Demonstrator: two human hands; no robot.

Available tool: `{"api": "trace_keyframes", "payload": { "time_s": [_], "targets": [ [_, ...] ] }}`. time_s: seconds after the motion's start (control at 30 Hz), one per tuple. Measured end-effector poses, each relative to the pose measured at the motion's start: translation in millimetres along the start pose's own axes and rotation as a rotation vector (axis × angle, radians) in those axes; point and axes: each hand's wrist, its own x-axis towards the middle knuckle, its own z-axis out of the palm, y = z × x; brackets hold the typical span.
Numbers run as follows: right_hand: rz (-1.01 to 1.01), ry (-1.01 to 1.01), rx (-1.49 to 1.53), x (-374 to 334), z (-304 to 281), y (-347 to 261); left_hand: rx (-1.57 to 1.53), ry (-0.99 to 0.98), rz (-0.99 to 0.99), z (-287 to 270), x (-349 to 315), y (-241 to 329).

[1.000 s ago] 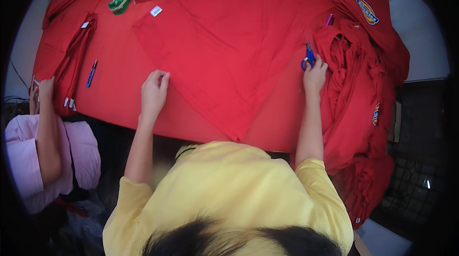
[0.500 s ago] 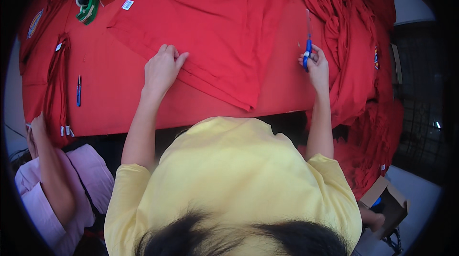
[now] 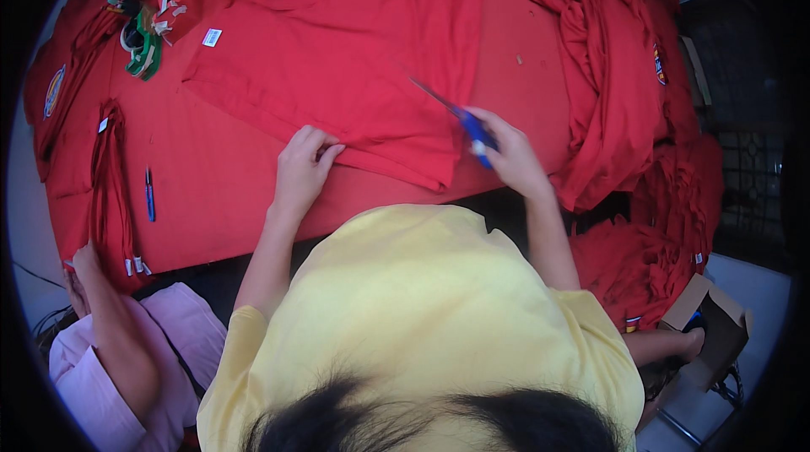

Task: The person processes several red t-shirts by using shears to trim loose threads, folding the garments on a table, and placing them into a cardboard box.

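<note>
A red garment (image 3: 337, 64) with a white label lies spread on the red-covered table in front of me. At its near edge, my left hand (image 3: 302, 172) has thumb and fingers pinched together on the hem. My right hand (image 3: 513, 156) is closed around the blue handles of a pair of scissors (image 3: 464, 117), slightly blurred by motion. Their blades point up and left, over the right part of the garment. How far the blades are apart I cannot tell.
Piled red garments (image 3: 582, 72) line the table's right side. Far left stand a green tape dispenser (image 3: 145, 55) and a red one (image 3: 180, 5); a blue pen (image 3: 150, 194) lies nearer. A person in pale pink (image 3: 110, 368) handles red strips at left. A cardboard box (image 3: 709, 325) sits lower right.
My right hand has brought the scissors leftward from beside the pile to over the garment, tilting them left. My left hand has shifted right and nearer along the hem. The view has turned slightly.
</note>
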Motion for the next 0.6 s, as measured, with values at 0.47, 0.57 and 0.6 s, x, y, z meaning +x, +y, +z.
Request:
{"api": "trace_keyframes", "payload": {
  "time_s": [0.47, 0.57, 0.6],
  "targets": [
    [0.219, 0.07, 0.379, -55.0, -74.6, 28.5, 0.205, -0.28, 0.229, -36.4, 61.4, 49.7],
    [0.169, 0.05, 0.421, -21.9, -46.8, 20.3, 0.032, 0.003, 0.077, -68.7, 90.0, 54.5],
    [0.143, 0.081, 0.468, -12.3, -38.5, 12.5, -0.142, 0.018, -0.272, -82.8, 107.2, 57.1]
  ]
}}
